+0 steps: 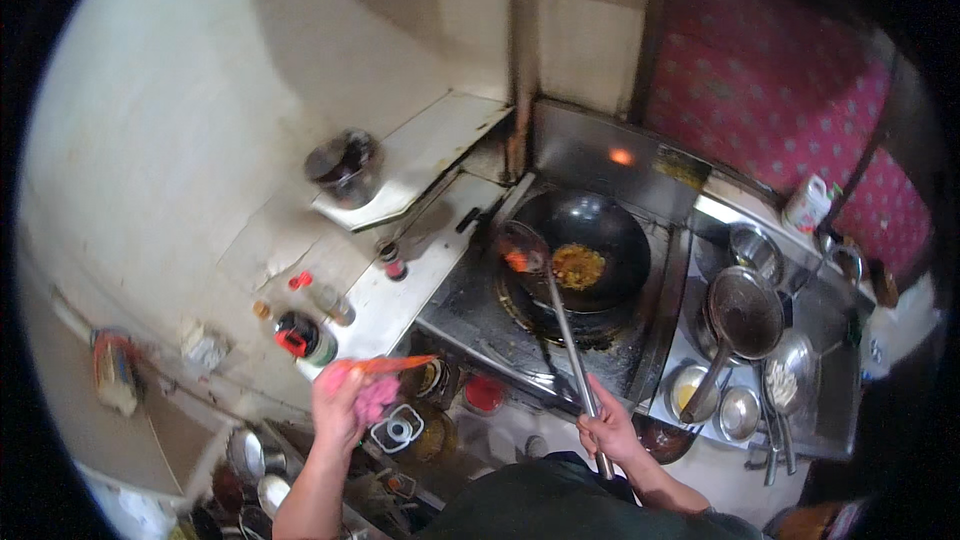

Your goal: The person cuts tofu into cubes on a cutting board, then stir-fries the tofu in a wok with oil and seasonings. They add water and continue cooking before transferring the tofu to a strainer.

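My right hand (606, 426) grips the metal handle of a long ladle (571, 345). The ladle's bowl, with something orange-red in it, is at the left rim of a black wok (622, 240). Yellow-brown food (577, 266) lies in the bottom of the wok, which sits on the stove. My left hand (341, 397) is raised to the left of the stove, closed on a pink cloth (375, 396). A flat orange-red strip (397, 364) sticks out from the same hand towards the stove; what it is cannot be told.
Several bottles (319, 341) stand on the white ledge at left, near a dark pot (345, 167) on a shelf. On the steel counter at right are a long-handled strainer (746, 313), metal bowls (740, 414) and a ladle with white pieces (784, 382). Below the stove's front edge is a red container (484, 394).
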{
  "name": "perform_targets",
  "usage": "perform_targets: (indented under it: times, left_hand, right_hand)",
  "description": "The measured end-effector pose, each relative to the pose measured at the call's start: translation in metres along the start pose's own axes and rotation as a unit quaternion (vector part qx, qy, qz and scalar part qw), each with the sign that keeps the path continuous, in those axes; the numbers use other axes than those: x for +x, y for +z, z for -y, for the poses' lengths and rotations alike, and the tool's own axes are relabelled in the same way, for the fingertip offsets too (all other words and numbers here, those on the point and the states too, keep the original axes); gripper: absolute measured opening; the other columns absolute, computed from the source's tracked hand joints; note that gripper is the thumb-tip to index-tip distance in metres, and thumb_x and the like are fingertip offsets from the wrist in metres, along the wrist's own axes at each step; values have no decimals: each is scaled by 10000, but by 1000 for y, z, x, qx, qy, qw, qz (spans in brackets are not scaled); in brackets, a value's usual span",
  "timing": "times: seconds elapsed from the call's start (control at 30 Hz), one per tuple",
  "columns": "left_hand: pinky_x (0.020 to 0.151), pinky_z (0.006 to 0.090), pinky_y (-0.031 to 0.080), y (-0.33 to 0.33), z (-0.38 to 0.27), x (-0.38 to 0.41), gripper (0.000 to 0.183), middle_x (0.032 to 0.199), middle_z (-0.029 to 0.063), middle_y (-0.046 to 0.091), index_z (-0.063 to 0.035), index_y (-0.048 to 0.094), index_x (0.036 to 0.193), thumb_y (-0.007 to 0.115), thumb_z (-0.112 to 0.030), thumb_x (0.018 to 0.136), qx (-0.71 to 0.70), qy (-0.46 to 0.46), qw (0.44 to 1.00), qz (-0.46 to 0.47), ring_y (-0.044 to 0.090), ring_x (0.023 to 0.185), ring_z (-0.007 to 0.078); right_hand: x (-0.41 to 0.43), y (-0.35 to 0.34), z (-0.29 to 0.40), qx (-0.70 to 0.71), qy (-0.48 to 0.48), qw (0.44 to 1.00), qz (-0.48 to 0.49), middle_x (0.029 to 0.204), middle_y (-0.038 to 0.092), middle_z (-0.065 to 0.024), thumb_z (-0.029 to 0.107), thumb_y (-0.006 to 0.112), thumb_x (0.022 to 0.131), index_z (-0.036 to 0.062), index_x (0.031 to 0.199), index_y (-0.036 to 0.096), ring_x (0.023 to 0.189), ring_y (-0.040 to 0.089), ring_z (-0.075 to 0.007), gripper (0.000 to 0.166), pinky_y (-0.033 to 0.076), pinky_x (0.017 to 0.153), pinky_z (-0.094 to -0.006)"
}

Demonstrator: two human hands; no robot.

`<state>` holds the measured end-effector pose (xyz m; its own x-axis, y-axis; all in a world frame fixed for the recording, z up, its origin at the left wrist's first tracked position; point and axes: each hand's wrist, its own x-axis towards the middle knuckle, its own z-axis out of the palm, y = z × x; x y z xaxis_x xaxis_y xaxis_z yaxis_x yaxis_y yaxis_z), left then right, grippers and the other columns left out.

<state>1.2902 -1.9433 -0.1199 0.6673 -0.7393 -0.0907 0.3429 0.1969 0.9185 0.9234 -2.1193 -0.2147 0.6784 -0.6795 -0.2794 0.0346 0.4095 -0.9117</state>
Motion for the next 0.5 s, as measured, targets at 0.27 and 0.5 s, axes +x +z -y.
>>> perform_targets:
  times: [0.27,0.5]
  left_hand:
    - [320,327,455,211,53,171,165,648,119,571,24,534,963,473,-121,1013,80,-130,976,153,652,510,294]
    - [279,367,453,279,116,265,153,703,269,654,3,541,1086,485,-85,975,184,-167,951,186,654,471,355]
  right_hand:
    - [44,-92,-84,-268,-159,940,-141,1539,389,-208,-17,556,902,73,1555,261,1425,386,-288,722,349,1126,-355]
    - [36,-104,-53,-323,-115,913,-221,1412,504,-272,-10,561,847,71,1536,310,1304,532,-341,738,440,1039,-366]
